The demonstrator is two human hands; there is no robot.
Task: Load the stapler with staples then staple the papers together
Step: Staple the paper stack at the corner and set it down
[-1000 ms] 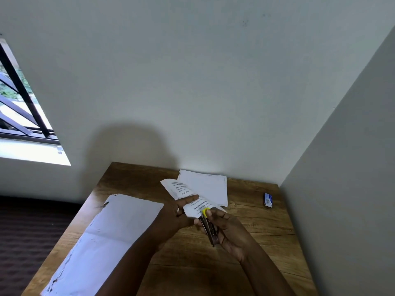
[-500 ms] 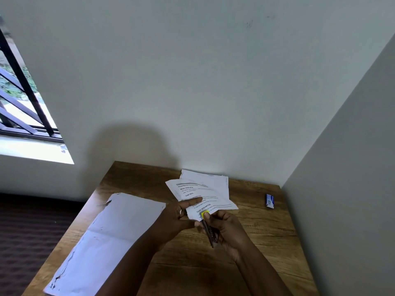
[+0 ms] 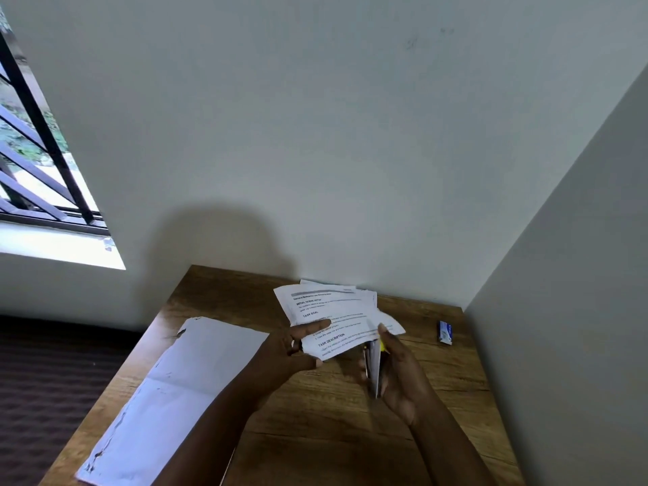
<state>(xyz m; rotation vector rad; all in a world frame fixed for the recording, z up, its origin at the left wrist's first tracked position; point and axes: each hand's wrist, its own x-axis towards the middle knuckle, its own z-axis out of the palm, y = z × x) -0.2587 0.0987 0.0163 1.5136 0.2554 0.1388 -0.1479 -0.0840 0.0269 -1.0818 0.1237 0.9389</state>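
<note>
From the head camera I see my left hand (image 3: 292, 349) pinching the printed papers (image 3: 333, 319) by their near left corner, lifted over the middle of the wooden counter (image 3: 438, 377). My right hand (image 3: 398, 375) grips the stapler (image 3: 372, 370), just beside the papers' near edge. A small blue staple box (image 3: 445, 332) lies by the counter's far right corner, and a large blank sheet (image 3: 175, 391) covers its left side.

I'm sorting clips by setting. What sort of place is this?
Probably a plain room indoors, at a desk in a corner: a wooden table against bare walls, a barred window, loose papers.
</note>
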